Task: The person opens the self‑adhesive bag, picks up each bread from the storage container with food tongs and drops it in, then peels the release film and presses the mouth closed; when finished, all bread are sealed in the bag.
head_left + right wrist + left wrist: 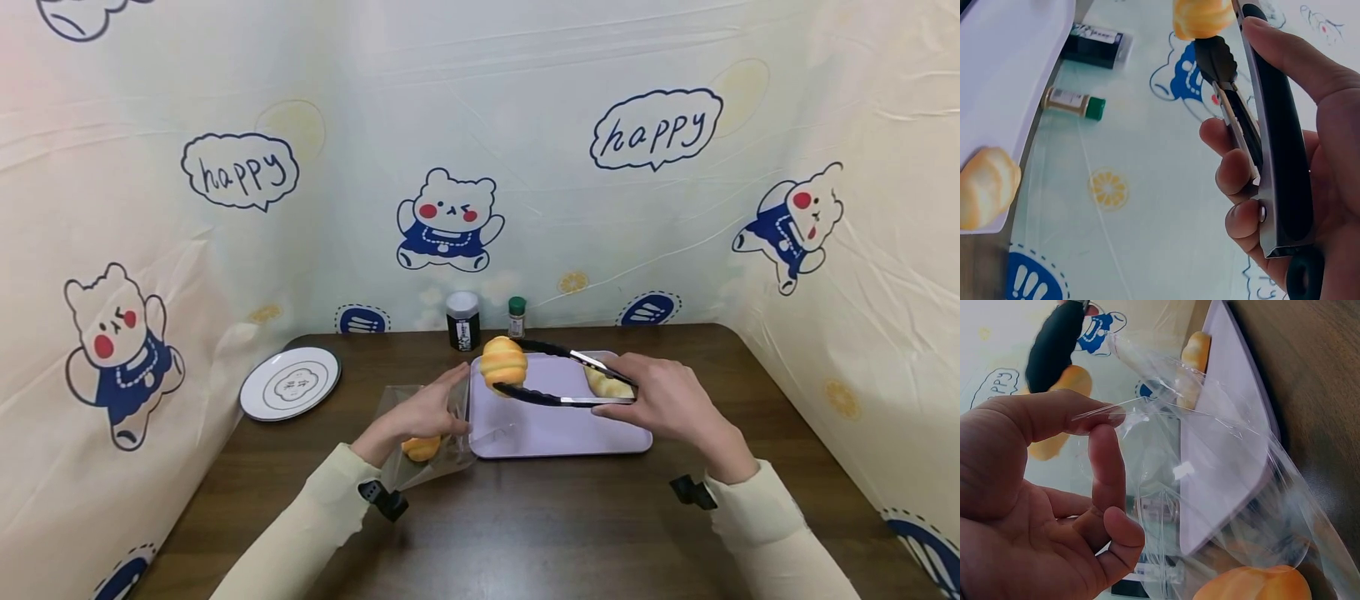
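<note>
My right hand (663,396) grips a pair of tongs (543,397) with black tips and metal arms. Between the tips a ridged, golden-yellow bread roll (502,364) is held up above the left end of the lilac tray (562,443). With thumb and finger, my left hand (423,412) pinches the edge of a clear plastic bag (1166,456), just left of the tray. Inside the bag lies an orange-brown piece of bread (422,450), partly covered by the hand in the head view. Another pale yellow bread (988,187) sits on the tray, partly behind the tongs in the head view.
Behind the tray stand a dark jar with a white lid (463,321) and a small green-capped bottle (517,317). A white plate (258,398) with a dark rim lies at the back left of the wooden table (570,525). Printed cloth (525,125) hangs around the table.
</note>
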A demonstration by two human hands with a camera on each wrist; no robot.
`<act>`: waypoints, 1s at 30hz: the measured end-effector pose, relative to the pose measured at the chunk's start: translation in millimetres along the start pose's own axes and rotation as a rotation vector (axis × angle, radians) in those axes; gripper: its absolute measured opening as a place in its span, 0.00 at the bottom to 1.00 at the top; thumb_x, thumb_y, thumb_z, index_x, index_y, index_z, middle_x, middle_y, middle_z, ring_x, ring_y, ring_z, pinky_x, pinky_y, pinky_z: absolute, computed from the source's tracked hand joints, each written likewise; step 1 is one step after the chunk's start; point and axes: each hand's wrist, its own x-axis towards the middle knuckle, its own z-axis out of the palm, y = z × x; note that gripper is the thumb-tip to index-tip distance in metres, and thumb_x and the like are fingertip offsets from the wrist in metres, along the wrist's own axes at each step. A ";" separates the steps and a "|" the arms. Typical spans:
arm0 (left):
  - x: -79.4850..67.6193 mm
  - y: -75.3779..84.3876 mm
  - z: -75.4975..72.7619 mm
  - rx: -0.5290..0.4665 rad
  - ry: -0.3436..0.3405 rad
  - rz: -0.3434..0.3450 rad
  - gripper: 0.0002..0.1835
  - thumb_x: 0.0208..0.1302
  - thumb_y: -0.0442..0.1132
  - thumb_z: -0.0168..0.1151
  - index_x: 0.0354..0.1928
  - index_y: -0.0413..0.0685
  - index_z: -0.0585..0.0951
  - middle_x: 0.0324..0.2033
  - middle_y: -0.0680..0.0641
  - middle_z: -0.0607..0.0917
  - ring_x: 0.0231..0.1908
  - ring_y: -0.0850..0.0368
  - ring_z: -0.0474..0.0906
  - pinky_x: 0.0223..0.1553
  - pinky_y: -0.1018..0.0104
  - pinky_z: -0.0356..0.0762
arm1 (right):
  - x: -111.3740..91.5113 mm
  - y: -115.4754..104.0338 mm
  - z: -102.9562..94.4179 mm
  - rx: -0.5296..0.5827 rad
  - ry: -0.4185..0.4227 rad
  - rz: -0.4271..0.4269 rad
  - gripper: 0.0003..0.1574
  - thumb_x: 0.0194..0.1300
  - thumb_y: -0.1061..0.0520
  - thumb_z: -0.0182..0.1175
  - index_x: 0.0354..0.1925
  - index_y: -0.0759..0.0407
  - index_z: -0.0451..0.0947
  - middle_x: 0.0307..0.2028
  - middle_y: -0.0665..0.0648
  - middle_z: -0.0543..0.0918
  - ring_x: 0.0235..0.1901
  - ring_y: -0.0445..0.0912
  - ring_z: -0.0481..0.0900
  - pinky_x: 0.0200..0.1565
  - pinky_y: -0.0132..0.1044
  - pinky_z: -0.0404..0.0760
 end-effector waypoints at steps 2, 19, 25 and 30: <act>0.4 -1.2 0.0 -0.007 -0.003 -0.005 0.54 0.54 0.38 0.72 0.79 0.48 0.51 0.80 0.46 0.48 0.77 0.42 0.50 0.74 0.38 0.50 | 1.0 -4.6 0.7 0.003 0.012 -0.026 0.44 0.50 0.32 0.73 0.60 0.51 0.80 0.46 0.54 0.87 0.32 0.45 0.79 0.33 0.42 0.79; -5.3 -3.4 -6.1 -0.076 -0.021 0.039 0.56 0.52 0.35 0.73 0.79 0.45 0.50 0.80 0.43 0.48 0.66 0.46 0.66 0.62 0.48 0.71 | 5.6 -21.5 18.1 0.000 -0.041 -0.140 0.43 0.49 0.30 0.73 0.58 0.50 0.82 0.50 0.53 0.88 0.40 0.46 0.85 0.39 0.44 0.84; -6.5 -3.9 -6.9 -0.111 -0.056 0.044 0.55 0.55 0.33 0.72 0.80 0.46 0.48 0.80 0.43 0.45 0.30 0.55 0.76 0.33 0.63 0.76 | 7.0 -20.9 19.6 -0.022 -0.074 -0.141 0.43 0.49 0.30 0.72 0.58 0.50 0.82 0.52 0.54 0.87 0.43 0.48 0.86 0.41 0.47 0.85; -6.8 -4.2 -6.8 -0.099 -0.050 0.049 0.55 0.56 0.34 0.72 0.79 0.46 0.49 0.80 0.42 0.45 0.31 0.55 0.77 0.33 0.65 0.75 | 8.7 -22.2 18.1 -0.065 -0.068 -0.167 0.43 0.49 0.29 0.72 0.58 0.50 0.82 0.50 0.54 0.88 0.37 0.47 0.86 0.35 0.44 0.84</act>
